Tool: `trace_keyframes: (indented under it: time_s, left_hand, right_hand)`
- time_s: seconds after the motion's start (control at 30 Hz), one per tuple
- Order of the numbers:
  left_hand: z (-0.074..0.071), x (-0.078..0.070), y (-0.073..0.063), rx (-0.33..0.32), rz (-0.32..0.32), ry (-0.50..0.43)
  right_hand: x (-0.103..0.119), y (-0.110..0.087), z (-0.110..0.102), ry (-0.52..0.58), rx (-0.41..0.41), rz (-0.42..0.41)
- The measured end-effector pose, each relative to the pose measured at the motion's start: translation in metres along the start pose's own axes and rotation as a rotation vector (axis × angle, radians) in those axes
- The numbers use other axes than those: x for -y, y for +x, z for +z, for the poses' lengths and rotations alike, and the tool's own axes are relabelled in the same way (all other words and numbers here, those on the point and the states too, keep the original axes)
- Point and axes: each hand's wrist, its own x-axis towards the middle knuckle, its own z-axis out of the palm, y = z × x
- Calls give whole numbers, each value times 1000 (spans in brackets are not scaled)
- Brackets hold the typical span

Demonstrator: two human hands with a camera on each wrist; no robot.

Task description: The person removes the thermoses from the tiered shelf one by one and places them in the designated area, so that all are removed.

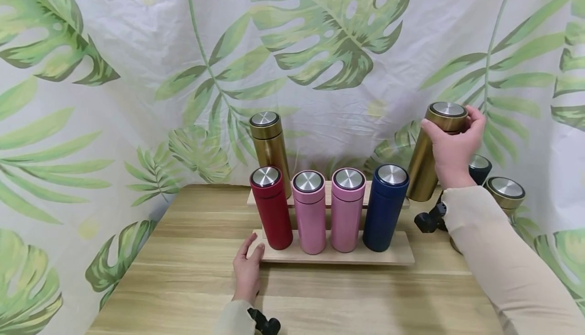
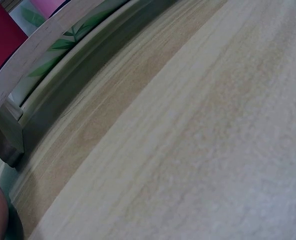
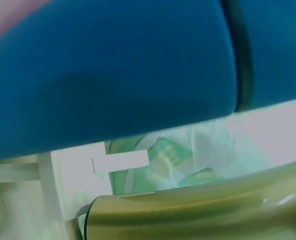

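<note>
My right hand (image 1: pixel 457 149) grips a gold thermos bottle (image 1: pixel 421 170) round its lidded top. The bottle is tilted, and its base is by the right end of the back step. In the right wrist view the gold bottle (image 3: pixel 187 215) lies below the blue bottle (image 3: pixel 113 75). At the left end of the two-step wooden rack (image 1: pixel 338 257), my left hand (image 1: pixel 248 271) holds the front board's corner with thumb and finger. Red (image 1: pixel 275 218), pink (image 1: pixel 311 223), another pink (image 1: pixel 346 223) and blue (image 1: pixel 386 213) bottles stand on the front step.
Another gold bottle (image 1: pixel 270 152) stands on the back step at left. Beyond the right forearm are a dark bottle (image 1: pixel 480 170) and a gold-lidded bottle (image 1: pixel 505 190), partly hidden. A leaf-print curtain (image 1: pixel 137 96) hangs behind the wooden table (image 1: pixel 192 254).
</note>
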Motion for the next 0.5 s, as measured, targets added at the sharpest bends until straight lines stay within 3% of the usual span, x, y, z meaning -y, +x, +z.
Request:
trace_keyframes:
  time_s: [0.5]
  left_hand:
    - [0,2,2,-9,16,20]
  right_hand:
    - [-20,-2,-21,-134,-28,56]
